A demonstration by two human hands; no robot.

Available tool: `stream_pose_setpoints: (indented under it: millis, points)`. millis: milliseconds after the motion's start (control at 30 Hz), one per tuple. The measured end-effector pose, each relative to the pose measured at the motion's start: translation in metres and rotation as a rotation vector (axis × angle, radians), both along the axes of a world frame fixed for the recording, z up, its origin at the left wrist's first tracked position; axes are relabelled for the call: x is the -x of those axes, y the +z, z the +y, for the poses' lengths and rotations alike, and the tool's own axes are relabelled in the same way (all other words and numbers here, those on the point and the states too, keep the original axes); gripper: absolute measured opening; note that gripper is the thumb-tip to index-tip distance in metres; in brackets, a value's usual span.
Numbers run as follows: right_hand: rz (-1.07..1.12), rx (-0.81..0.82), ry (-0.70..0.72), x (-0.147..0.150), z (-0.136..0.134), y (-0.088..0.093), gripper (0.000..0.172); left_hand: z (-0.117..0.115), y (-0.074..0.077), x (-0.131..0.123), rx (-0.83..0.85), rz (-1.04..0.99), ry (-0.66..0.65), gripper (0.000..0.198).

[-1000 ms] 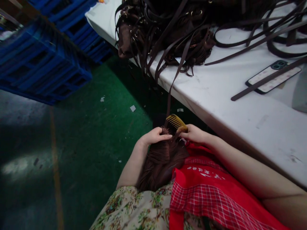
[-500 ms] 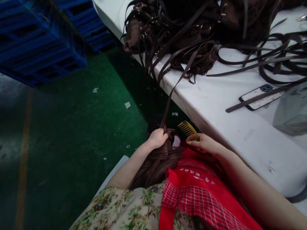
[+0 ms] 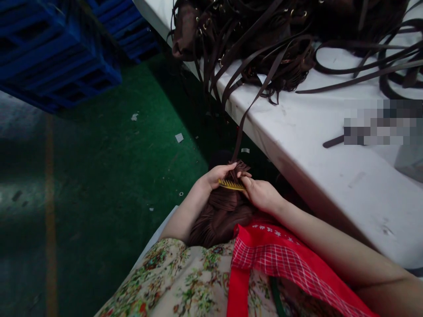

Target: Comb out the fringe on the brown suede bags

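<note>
Beside the white table, creased dark-brown fringed bundle clamped by left grip, yellow comb by right grip.

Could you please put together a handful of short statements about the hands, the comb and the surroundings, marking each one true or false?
1. The right hand holds a yellow comb. True.
2. The left hand rests flat on the table. False: the left hand is away from the white table, holding the brown strands.
3. A brown strap runs from the table's edge down toward the hands. True.
4. The apron is plain blue. False: the apron is red, with a checked part.
5. Blue pallets stand toward the left of the picture. True.
6. The floor is white. False: the floor is mostly green.
</note>
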State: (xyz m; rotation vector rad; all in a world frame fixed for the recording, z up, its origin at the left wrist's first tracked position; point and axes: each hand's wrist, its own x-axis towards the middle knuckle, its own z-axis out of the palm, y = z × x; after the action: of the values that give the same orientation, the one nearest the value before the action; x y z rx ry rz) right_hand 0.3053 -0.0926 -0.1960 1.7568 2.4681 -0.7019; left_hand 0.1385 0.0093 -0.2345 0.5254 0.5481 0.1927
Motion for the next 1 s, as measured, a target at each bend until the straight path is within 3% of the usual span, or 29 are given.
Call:
stream_pose_setpoints:
  millis: [167,367,500,667,733,833,1000]
  points:
    - [-0.093,0.041,-0.063,0.001,0.008,-0.012,0.031,0.003,0.002,0.007,0.119,-0.176,0.042,0.082]
    - [-0.104,0.071,-0.156,-0.007,0.010,-0.019,0.022,-0.005,-0.007,0.010,0.117,-0.043,0.048,0.090]
    - [-0.081,0.088,-0.173,-0.007,0.008,-0.022,0.024,-0.013,-0.008,0.014,-0.096,0.094,0.008,0.068]
    - [0.037,0.054,-0.175,-0.006,0.007,-0.023,0.030,-0.020,0.008,0.008,-0.477,0.217,-0.283,0.042]
    - [0.089,0.069,-0.164,-0.009,0.007,-0.023,0.029,-0.025,0.012,0.002,-0.602,0.203,-0.295,0.028]
    - [0.100,0.122,-0.168,-0.015,0.004,-0.027,0.030,-0.034,0.013,-0.006,-0.723,0.194,-0.252,0.038]
    - [0.012,0.222,-0.279,-0.024,-0.002,-0.047,0.036,-0.058,0.017,-0.014,-0.950,0.362,-0.241,0.051]
